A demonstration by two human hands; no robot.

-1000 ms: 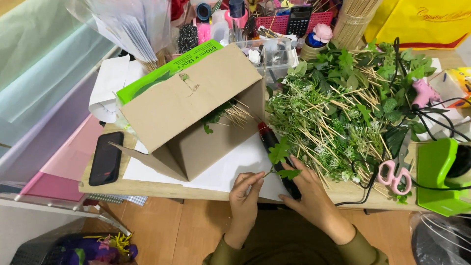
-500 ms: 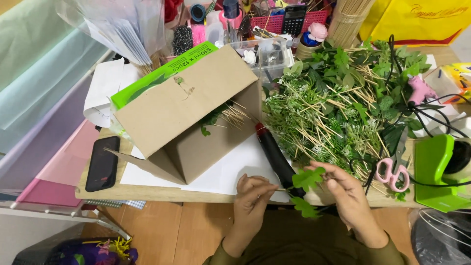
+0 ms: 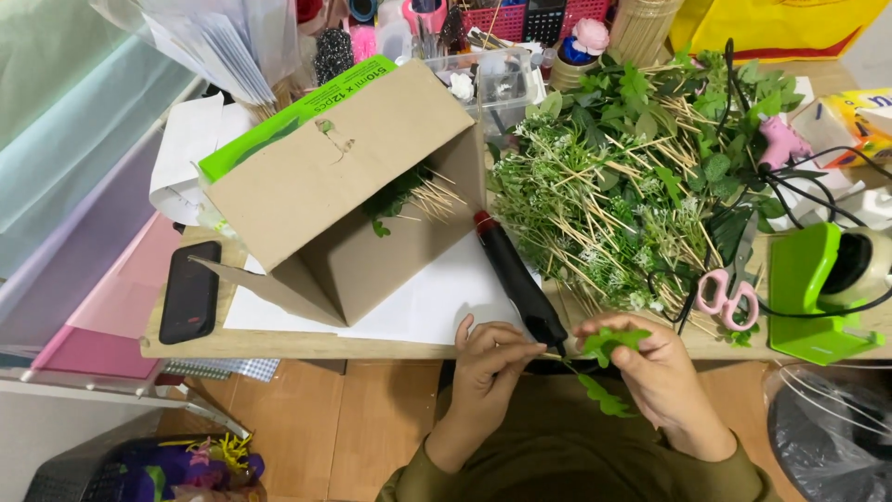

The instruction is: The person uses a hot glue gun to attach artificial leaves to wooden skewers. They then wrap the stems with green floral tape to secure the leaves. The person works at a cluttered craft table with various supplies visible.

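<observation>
- A leafy green sprig (image 3: pixel 609 346) is pinched in the right hand (image 3: pixel 664 372), just off the near edge of the surface (image 3: pixel 307 342), in front of the black glue gun (image 3: pixel 516 279). Probably held low over the lap so the stem can be worked on freely.
- The left hand (image 3: pixel 488 358) is closed around what looks like a thin wooden stick at the sprig's stem, just beside the glue gun's handle; the stick itself is barely made out.
- A big heap of stick-mounted greenery (image 3: pixel 632 186) is piled right of the glue gun, within easy reach.
- A cardboard box (image 3: pixel 344 204) is tipped on its side left of the glue gun, with sticks poking out of it.
- Pink scissors (image 3: pixel 725 297) are parked at the heap's near edge.
</observation>
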